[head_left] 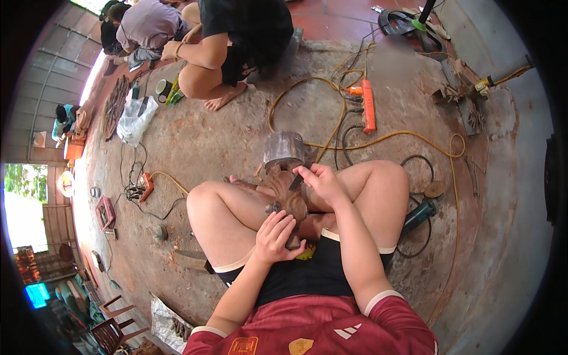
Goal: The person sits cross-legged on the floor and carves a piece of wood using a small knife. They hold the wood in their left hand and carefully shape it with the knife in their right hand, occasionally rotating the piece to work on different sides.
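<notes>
The dark carved wooden figure [288,192] lies between the person's crossed legs, so it cannot roll. The left hand [276,236] clamps its lower end to steady it; the right hand [321,180] pinches what seems a small blade [296,181] against its top. Beyond the carving stands a grey block [284,147]
</notes>
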Demonstrator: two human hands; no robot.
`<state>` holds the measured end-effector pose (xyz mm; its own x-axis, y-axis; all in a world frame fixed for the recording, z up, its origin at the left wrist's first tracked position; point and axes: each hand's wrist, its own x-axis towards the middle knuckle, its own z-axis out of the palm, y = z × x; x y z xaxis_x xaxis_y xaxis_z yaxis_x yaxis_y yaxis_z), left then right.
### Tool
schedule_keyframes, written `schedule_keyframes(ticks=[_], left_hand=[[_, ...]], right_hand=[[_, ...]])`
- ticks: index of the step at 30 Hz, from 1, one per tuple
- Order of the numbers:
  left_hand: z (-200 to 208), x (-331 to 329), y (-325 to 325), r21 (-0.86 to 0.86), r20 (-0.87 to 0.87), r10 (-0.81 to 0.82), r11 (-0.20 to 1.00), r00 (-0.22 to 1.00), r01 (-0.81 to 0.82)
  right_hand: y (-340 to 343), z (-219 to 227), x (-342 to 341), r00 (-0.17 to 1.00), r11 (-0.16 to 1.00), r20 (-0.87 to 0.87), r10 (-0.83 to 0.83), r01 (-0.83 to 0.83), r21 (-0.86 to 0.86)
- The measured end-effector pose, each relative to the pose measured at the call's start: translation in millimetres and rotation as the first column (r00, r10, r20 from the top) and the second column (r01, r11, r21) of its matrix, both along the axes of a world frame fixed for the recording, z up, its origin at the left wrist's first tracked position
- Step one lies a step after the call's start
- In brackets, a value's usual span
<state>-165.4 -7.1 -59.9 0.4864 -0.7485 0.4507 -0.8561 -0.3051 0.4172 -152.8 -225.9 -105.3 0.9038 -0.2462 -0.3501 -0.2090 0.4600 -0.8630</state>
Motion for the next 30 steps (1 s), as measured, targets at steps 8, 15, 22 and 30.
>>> schedule_keyframes(ticks=[8, 15, 22, 30], left_hand=[[-2.6, 0.0, 2.3, -0.003, 0.008, -0.006, 1.0, 1.0, 0.006], [-6.3, -1.5, 1.1, 0.005, 0.019, -0.021, 1.0, 1.0, 0.021], [-5.1, -2.6, 0.6, -0.005, 0.023, -0.03, 1.0, 0.999, 0.03], [-5.4, -2.2, 3.3, -0.002, 0.012, -0.035, 0.999, 0.999, 0.035]], right_hand=[[0.1, -12.9, -0.2, 0.995, 0.965, 0.053, 0.084, -0.067, -0.254], [11.2, -28.8, 12.2, 0.987, 0.92, 0.103, -0.125, 0.154, -0.359], [6.8, -39.2, 8.2, 0.993, 0.897, 0.112, -0.031, 0.077, -0.435], [11.4, -35.0, 7.6, 0.993, 0.848, 0.066, 0.099, -0.05, -0.527]])
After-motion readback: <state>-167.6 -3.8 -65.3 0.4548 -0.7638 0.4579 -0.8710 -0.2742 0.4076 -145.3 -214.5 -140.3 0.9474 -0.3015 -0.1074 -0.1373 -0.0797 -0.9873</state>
